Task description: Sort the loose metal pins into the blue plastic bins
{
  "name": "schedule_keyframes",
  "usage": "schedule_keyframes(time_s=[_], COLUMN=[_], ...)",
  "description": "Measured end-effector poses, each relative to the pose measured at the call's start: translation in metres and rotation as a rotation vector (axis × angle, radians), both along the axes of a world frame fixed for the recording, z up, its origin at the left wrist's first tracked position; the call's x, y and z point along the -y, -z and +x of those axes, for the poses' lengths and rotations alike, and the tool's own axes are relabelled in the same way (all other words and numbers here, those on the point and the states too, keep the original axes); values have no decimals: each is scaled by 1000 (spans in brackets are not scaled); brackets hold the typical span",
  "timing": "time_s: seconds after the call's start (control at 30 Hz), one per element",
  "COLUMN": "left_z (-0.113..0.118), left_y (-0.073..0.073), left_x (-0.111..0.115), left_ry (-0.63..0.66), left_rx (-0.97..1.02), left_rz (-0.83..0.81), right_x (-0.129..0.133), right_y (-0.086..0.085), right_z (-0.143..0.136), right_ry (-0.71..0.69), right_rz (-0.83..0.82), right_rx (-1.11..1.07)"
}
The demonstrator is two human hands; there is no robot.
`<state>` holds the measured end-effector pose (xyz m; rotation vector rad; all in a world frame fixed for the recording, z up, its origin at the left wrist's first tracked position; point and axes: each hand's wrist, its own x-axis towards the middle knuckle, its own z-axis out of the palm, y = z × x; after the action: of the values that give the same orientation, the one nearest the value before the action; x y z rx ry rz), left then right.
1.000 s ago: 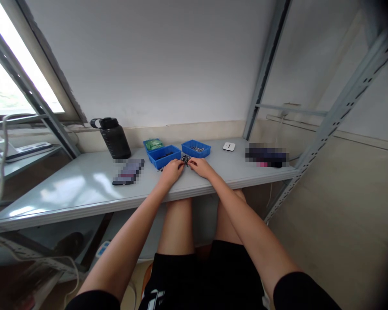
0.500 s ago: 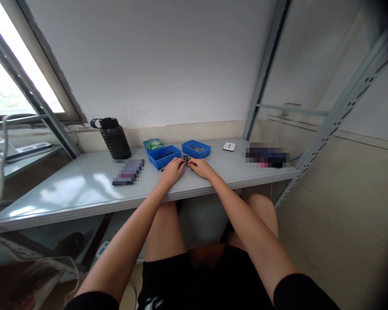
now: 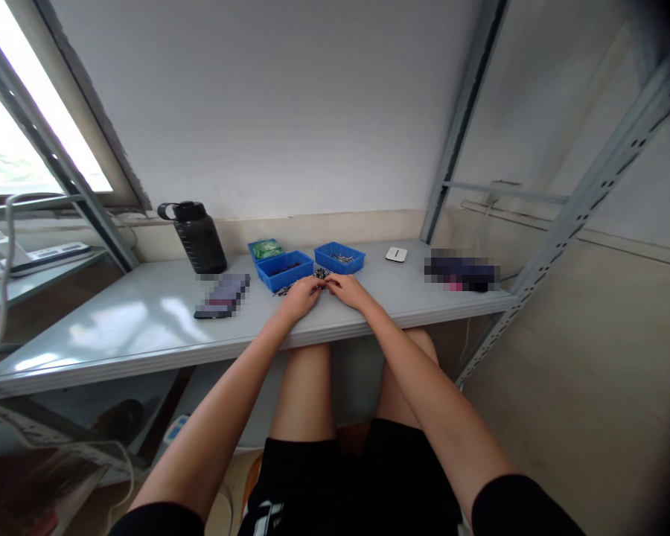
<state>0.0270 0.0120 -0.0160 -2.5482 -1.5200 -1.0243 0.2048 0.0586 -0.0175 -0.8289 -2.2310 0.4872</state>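
Note:
Both of my hands meet near the table's front, fingertips almost touching. My left hand (image 3: pixel 303 295) has its fingers bent together over something too small to name. From the other side my right hand (image 3: pixel 347 289) pinches at the same spot, and what lies in its fingers is hidden. Just beyond the fingertips is a pile of small dark and silvery metal pieces (image 3: pixel 321 274), with a few thin ones (image 3: pixel 282 291) left of my left hand. Behind it stands a blue bin with dark contents (image 3: pixel 279 284); a second blue bin (image 3: pixel 353 266) holds small silvery pieces.
A green packet (image 3: pixel 266 249) lies in a blue tray behind the left bin. A dark water bottle (image 3: pixel 202 242) and a blurred-out flat item (image 3: pixel 223 295) are on the left. Toward the right are a white square object (image 3: pixel 396 254) and a blurred dark item (image 3: pixel 461 272). Metal shelf posts (image 3: pixel 463 112) frame the table.
My left fingers have shifted slightly down, uncovering more of the metal pieces. My right hand stays nearly in place. My legs have moved closer together under the table.

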Motion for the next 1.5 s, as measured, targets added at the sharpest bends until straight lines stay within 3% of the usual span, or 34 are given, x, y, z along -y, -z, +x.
schedule_keyframes(time_s=[0.6, 1.5], left_z=[3, 6], left_y=[-3, -9], left_x=[6, 12], left_ry=[-163, -156], left_rx=[-49, -60], left_rz=[-9, -29], right_x=[8, 6], right_y=[-4, -3], right_z=[-1, -1], right_ry=[46, 67], right_rz=[-17, -8], right_rx=[-14, 8])
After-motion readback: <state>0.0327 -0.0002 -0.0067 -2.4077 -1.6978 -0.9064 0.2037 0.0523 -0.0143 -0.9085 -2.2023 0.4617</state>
